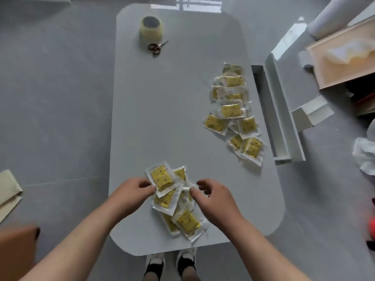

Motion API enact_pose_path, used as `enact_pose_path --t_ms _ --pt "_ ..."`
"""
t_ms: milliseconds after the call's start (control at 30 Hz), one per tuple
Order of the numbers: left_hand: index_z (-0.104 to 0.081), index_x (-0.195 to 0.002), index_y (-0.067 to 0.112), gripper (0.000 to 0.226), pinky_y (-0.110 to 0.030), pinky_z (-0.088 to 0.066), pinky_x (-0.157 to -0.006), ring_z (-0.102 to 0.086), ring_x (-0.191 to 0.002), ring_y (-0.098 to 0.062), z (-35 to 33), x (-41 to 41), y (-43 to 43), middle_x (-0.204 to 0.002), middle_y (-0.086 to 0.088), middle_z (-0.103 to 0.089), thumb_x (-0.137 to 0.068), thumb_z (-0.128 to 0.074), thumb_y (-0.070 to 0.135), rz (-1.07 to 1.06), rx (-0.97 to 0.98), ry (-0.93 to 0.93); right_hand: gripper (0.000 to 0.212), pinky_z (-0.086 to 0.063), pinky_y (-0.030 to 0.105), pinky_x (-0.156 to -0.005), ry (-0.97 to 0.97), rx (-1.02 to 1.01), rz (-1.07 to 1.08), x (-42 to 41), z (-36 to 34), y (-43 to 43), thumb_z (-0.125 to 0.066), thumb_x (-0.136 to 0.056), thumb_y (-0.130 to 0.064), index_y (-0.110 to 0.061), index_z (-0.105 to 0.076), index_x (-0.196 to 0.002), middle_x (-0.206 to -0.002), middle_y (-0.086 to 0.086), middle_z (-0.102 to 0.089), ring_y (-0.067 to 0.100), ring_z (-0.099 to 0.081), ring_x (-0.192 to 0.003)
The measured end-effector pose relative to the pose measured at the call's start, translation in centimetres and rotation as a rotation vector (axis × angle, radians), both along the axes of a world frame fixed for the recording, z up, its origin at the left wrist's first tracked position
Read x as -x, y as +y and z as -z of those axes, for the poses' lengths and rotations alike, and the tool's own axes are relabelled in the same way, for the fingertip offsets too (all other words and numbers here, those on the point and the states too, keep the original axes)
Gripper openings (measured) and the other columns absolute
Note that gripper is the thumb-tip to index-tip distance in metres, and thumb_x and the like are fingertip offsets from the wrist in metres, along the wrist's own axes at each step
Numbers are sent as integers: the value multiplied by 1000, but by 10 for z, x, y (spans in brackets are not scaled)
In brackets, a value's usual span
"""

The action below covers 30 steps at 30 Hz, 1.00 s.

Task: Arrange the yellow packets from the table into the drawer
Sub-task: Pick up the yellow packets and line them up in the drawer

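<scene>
Your left hand (pixel 132 192) pinches a yellow packet (pixel 161 177) (dotted, clear-edged) atop the near pile (pixel 186 221); your right hand (pixel 215 197) curls there, grip unclear. The white drawer (pixel 268 114) stands open.

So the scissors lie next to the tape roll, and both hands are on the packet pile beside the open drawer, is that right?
Not quite. The head view shows the left hand and right hand at the near pile; the other pile, beside the open drawer, lies untouched. The scissors do lie next to the tape roll.
</scene>
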<state>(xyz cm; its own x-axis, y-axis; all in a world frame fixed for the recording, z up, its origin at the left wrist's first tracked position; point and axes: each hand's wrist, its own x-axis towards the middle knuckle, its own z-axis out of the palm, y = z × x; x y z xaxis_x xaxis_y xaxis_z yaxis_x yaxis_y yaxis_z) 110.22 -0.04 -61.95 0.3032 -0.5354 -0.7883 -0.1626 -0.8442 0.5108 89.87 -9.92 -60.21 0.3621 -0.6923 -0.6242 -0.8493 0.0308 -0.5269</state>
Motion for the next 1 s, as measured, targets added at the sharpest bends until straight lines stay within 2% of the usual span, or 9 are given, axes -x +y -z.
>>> enact_pose_path --t_ms 100,233,300,400,467,533,733,900,1000 --pt "-62 -86 18 11 -30 -45 -73 -58 -85 -20 62 3 -10 -90 -2 -63 -91 -63 27 -288 -163 193 52 -51 30 -95 2 -19 35 -5 53 1 -62 -84 -53 -24 -61 -127 -122 -7 -66 10 -60 -111" --pt "-55 -84 15 19 -31 -40 -66 -47 -70 -20 130 9 -22 -78 -5 -50 -88 -68 29 -510 -212 156 53 -51 28 -92 13 -28 65 -3 108 7 -63 -83 -55 -25 -61 -127 -121 -9 -65 8 -60 -109" --pt "-59 -91 14 29 -31 -44 -78 -54 -76 -20 151 15 -28 -81 -2 -57 -82 -72 37 -603 -178 122 51 -52 27 -90 14 -29 93 0 126 13 -63 -84 -54 -25 -61 -126 -118 -10 -65 8 -60 -107" --pt "-61 -110 10 74 -42 -53 -90 -63 -95 -32 174 26 -41 -107 -9 -66 -59 -73 62 -639 -207 -29 46 -53 29 -90 -13 -54 132 -1 144 23 -62 -84 -55 -27 -63 -120 -112 -13 -66 5 -61 -102" --pt "-49 -126 4 91 -44 -49 -95 -57 -114 -38 183 35 -51 -128 -16 -57 -61 -77 62 -611 -255 -200 44 -55 31 -89 -46 -78 173 -5 154 30 -61 -83 -56 -28 -64 -116 -107 -14 -66 2 -62 -98" --pt "-38 -131 -1 96 -44 -43 -97 -48 -124 -40 185 43 -59 -136 -21 -47 -65 -81 55 -561 -261 -342 47 -56 29 -87 -59 -68 204 -9 162 36 -61 -82 -58 -27 -63 -118 -107 -15 -66 1 -62 -97" --pt "-40 -123 2 82 -43 -45 -93 -52 -117 -39 201 39 -59 -129 -19 -51 -66 -86 39 -487 -116 -424 47 -53 26 -85 1 10 315 -30 174 51 -67 -81 -50 -31 -54 -122 -111 -12 -61 8 -60 -99" --pt "-50 -119 11 70 -41 -53 -89 -64 -101 -27 212 13 -39 -115 -6 -63 -62 -88 24 -570 107 -346 83 -47 39 -100 170 -40 302 -50 188 64 -69 -73 -60 -21 -35 -138 -130 -1 -47 23 -50 -121" --pt "-58 -112 7 55 -42 -58 -80 -70 -88 -26 210 -3 -25 -103 -9 -70 -66 -87 17 -734 195 -253 98 -42 42 -107 229 -46 331 -60 192 65 -68 -74 -63 -18 -22 -147 -142 3 -36 26 -41 -132"
